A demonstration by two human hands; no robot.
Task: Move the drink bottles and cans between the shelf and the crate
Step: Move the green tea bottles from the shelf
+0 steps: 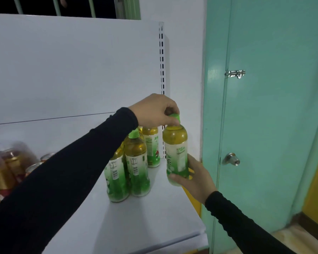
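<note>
At the right end of the white metal shelf [145, 217], seen from the head camera, a clear plastic bottle of amber-green tea with a green cap and a green-and-white label [176, 153] is hanging upright in the air, just off the shelf's right edge and beside the pale wall. Two hands are holding it. The left hand [154, 110], reaching across in a black sleeve [62, 180], is pinching the green cap from above, its grip curled closed around the top. The right hand [195, 178], also black-sleeved, is wrapping its grip around the lower part of the bottle, the thumb lying across the front near the base and the fingers hidden behind. Just to the left, a cluster of matching green-capped tea bottles [136, 165] is standing upright on the shelf, close together and partly covered by the left forearm. Farther left, gold and red drink cans [6, 171] are sitting on the same shelf, blurred. Right of the shelf, a teal door [275, 107] is showing a silver bolt latch [235, 73] and a round metal knob [231, 159].
</note>
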